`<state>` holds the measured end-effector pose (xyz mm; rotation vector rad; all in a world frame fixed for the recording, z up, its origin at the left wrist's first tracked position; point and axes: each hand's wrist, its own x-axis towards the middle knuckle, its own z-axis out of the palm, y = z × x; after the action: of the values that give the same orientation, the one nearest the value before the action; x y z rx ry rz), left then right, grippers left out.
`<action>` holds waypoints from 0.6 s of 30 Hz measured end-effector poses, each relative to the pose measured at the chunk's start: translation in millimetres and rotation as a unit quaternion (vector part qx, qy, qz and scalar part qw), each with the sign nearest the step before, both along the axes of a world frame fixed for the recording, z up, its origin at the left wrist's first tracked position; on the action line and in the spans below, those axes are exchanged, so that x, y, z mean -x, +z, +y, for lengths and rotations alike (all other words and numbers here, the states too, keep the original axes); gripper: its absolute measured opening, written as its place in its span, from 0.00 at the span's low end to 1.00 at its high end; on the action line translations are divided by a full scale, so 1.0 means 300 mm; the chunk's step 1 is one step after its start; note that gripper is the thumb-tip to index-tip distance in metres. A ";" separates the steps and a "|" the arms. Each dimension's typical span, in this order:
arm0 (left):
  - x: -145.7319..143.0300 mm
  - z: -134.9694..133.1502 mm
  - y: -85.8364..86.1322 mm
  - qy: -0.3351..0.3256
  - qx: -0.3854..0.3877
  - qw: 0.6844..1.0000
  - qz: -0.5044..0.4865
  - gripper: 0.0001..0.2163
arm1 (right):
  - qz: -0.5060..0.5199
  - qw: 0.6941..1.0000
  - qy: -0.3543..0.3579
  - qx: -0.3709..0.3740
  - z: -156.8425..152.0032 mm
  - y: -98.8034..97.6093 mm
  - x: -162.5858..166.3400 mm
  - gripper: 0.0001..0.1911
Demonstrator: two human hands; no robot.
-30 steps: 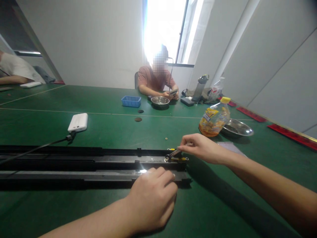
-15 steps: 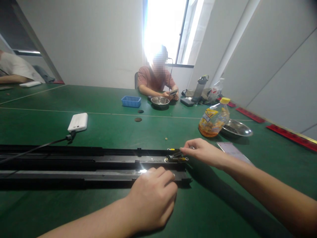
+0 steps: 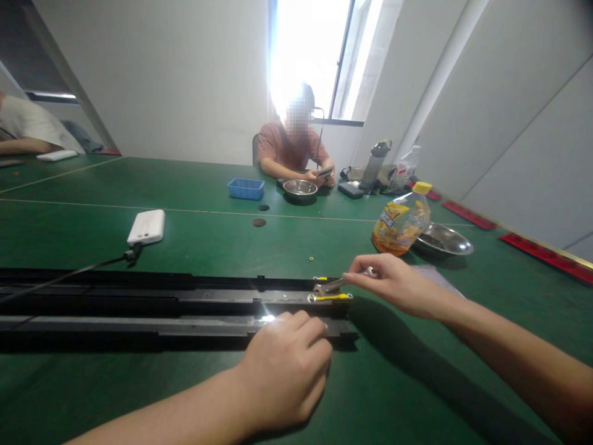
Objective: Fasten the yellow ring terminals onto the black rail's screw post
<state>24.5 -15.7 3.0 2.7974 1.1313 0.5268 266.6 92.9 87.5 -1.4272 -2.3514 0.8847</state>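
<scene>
Long black metal rails [image 3: 217,301] lie side by side across the table. My left hand [image 3: 290,364] rests on the near rail [image 3: 204,340] close to its right end, fingers curled over it; the fingertips are partly hidden. In my right hand [image 3: 382,278] is a metal wrench [image 3: 332,285], pinched between thumb and fingers. Its open jaw sits over the rails' right end, just above a nut at the ring terminal of a short yellow wire [image 3: 330,298]. Another yellow piece [image 3: 319,278] shows on the far rail.
A small brass-coloured ring [image 3: 311,259] lies beyond the rails. To the right stand a plastic jug [image 3: 402,221], a steel bowl [image 3: 451,240] and a flat pale sheet [image 3: 440,279]. A white power bank [image 3: 147,227] with a black cable is at left. Across the table sits a person [image 3: 291,145].
My right hand has moved slightly right and turned, lifting the wrench off the nut, so the yellow wire shows in full. My left hand has stayed put.
</scene>
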 end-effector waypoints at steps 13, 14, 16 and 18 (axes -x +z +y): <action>-0.001 0.000 -0.002 -0.002 0.000 1.000 -0.001 0.05 | -0.059 0.988 0.131 -0.057 0.066 0.037 0.061 0.15; -0.001 -0.001 -0.002 -0.002 0.000 1.000 -0.001 0.05 | -0.060 0.988 0.130 -0.056 0.067 0.037 0.062 0.15; -0.002 -0.001 -0.002 -0.002 0.000 1.000 -0.001 0.05 | -0.059 0.989 0.123 -0.048 0.068 0.038 0.064 0.15; -0.002 0.000 -0.002 -0.002 0.000 1.000 0.001 0.05 | -0.058 0.991 0.111 -0.039 0.067 0.037 0.064 0.16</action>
<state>25.1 -15.8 2.5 2.7989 1.1269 0.5239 247.5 113.2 98.5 -1.2353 -2.6410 0.7700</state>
